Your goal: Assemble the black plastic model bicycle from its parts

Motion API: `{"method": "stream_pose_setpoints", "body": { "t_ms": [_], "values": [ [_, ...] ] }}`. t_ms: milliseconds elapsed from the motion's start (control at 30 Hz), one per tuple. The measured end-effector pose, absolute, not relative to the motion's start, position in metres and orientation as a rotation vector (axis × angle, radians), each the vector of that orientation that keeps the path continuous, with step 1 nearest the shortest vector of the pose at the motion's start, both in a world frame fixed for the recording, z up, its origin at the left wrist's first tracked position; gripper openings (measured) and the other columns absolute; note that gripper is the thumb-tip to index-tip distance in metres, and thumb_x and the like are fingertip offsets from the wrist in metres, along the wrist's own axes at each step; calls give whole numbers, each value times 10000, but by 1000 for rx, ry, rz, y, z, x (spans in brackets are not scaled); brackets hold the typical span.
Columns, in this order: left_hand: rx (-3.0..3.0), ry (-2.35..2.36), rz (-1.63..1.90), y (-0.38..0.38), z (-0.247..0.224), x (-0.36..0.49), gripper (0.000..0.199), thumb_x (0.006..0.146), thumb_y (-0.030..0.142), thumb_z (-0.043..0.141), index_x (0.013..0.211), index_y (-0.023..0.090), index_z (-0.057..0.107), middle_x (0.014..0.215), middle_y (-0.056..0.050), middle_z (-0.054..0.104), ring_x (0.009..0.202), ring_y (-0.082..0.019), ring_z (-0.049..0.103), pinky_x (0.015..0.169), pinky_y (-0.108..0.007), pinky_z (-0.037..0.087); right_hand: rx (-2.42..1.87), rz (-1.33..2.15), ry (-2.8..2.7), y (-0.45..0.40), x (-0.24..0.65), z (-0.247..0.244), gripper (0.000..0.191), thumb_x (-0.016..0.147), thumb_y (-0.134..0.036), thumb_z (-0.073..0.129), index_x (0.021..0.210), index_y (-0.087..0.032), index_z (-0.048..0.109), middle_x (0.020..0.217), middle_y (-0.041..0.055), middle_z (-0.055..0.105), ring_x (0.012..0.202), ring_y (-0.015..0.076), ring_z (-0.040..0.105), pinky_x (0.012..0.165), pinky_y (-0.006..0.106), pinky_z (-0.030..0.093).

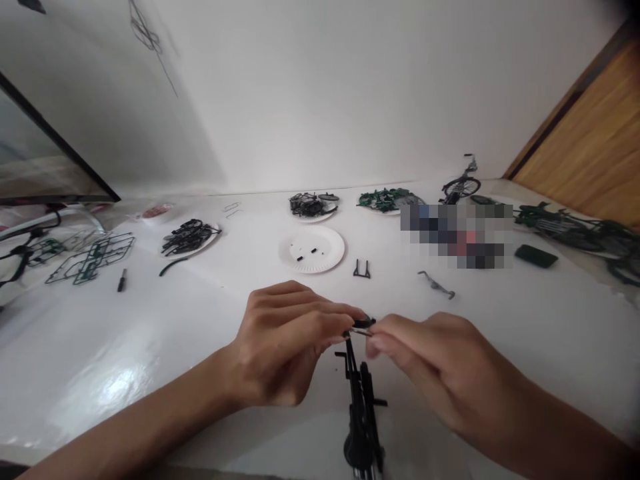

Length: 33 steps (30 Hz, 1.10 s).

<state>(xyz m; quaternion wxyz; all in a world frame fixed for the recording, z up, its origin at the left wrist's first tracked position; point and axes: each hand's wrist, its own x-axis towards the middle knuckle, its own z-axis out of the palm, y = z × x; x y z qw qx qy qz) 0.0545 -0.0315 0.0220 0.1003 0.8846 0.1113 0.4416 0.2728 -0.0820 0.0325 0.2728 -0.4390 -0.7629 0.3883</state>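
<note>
One small black part (361, 325) between left hand (283, 343) and right hand (425, 363)

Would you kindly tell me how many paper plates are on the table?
4 plates: one at centre, one left of it, one behind it, one back right; the blurred patch may hide more.

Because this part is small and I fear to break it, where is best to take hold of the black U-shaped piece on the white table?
Pinch the crossbar of the black U-shaped piece from above, coming from the near side. The crossbar joins both thin arms, so it looks like the firmest place; the free arm ends seem more likely to bend.
</note>
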Motion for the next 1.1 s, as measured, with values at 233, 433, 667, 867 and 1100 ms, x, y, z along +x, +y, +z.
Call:
{"method": "stream_pose_setpoints", "body": {
  "t_ms": [233,433,667,867,1100],
  "values": [
    [2695,242,1265,-24,18,51,266,804,-10,552,1021,118,640,1089,-97,758,892,-194,740,755,-344,594,-1259,1858,-1448,-81,268,42,419,992,-538,383,759,-216,515,497,-100,206,419,86,171,387,228,166],
    [2536,363,1244,-26,9,57,191,882,46,572,1040,139,623,1058,-96,765,866,-158,743,749,-311,592,-1134,505,-2285,-79,278,22,323,984,-323,457,686,-201,488,570,-46,357,499,102,277,507,308,157],
    [2689,195,1373,-29,14,57,277,795,-13,520,1008,120,639,1058,-104,764,915,-203,736,736,-350,598,-1205,2118,-1310,-80,269,44,436,978,-600,371,747,-238,450,476,-119,125,400,83,76,360,221,106],
    [2495,342,1299,-28,9,60,155,876,49,596,1013,116,630,1018,-99,769,832,-164,737,715,-305,583,-1219,791,-2175,-78,276,24,339,1005,-404,411,741,-207,489,589,-44,374,514,103,290,508,293,194],
    [2678,291,1275,-32,7,58,279,822,-8,534,1049,126,626,1086,-78,752,872,-181,721,727,-325,562,-1313,1852,-1483,-84,270,35,406,1002,-545,351,763,-234,455,498,-103,179,415,85,138,385,225,134]
  ]
}}
